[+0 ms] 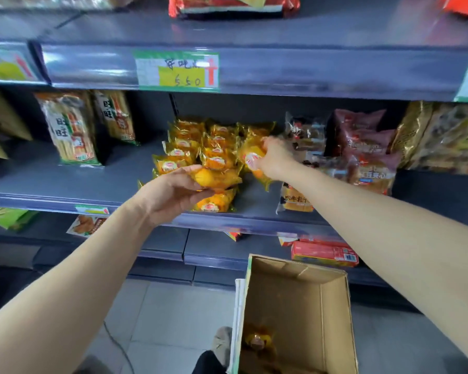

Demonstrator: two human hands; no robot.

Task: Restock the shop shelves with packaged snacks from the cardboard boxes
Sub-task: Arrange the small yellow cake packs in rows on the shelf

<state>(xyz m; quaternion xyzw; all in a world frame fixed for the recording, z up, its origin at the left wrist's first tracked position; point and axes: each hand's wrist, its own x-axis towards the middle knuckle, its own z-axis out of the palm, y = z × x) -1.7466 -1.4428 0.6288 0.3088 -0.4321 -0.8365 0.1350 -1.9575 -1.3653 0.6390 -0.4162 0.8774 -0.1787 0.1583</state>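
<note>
Yellow cellophane snack packs (200, 147) lie in overlapping rows near the middle of a grey-blue metal shelf (52, 184), seen from a head camera looking forward and down. Two bare arms reach out to them. The left hand (173, 195), palm turned up, curls its fingers round one front pack (219, 179). That pack rests across the fingertips, just above another pack at the shelf's front edge. The right hand (274, 155), further back and to the right, grips a second pack (250, 157) at the right edge of the rows. Its fingers are partly hidden behind the wrapper, so exactly how they lie cannot be told. Low in the picture, beside a shoe (222, 344), an open cardboard box (295, 298) holds one more yellow pack (257, 338), dim at its bottom. The box's near end is cut off by the frame. Tall rice-cracker bags (70, 128) stand to the left of the rows and maroon bags (362, 141) to the right. A handwritten price label (176, 71) on the shelf above is blurred, as are the printed wrappers.
</note>
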